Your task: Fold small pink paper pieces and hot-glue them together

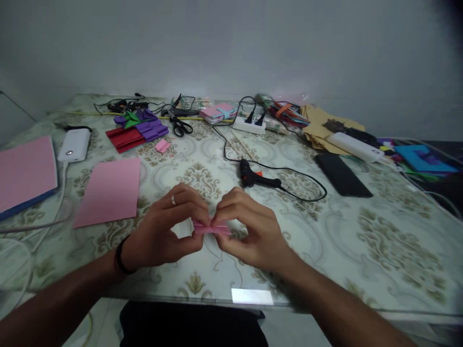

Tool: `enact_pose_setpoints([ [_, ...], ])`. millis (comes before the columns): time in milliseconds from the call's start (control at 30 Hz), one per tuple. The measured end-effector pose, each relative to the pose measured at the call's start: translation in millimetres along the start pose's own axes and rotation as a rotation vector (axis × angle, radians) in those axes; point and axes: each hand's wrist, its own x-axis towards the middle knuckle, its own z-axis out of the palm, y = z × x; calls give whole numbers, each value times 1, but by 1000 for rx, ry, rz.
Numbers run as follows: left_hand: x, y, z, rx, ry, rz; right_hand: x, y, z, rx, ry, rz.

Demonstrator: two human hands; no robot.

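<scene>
A small strip of folded pink paper [221, 227] is pinched at its middle between both hands, just above the table. My left hand [177, 224], with a ring and a dark wristband, grips it from the left with thumb and fingertips. From the right, my right hand [249, 226] pinches the same paper, its fingertips close against those of the left. The fingers hide part of the folds. A flat pink sheet [112, 193] lies to the left of my left hand. Beyond my right hand rests a black glue gun [258, 178] with its cord.
Farther back lie black scissors [179, 124], folded red paper [125, 140], folded purple paper [152, 129] and a white power strip [249, 125]. A black phone [343, 175] is at the right. A white power bank [75, 144] and a pink paper stack [27, 168] are at the left.
</scene>
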Motion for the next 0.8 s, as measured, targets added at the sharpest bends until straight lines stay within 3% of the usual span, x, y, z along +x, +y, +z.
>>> enact_pose_setpoints([
  [300, -2, 5, 4, -32, -39, -7, -6, -2, 7, -57, -12, -65],
  [800, 0, 4, -15, -107, -128, -99, -2, -4, 0, -60, 21, -44],
])
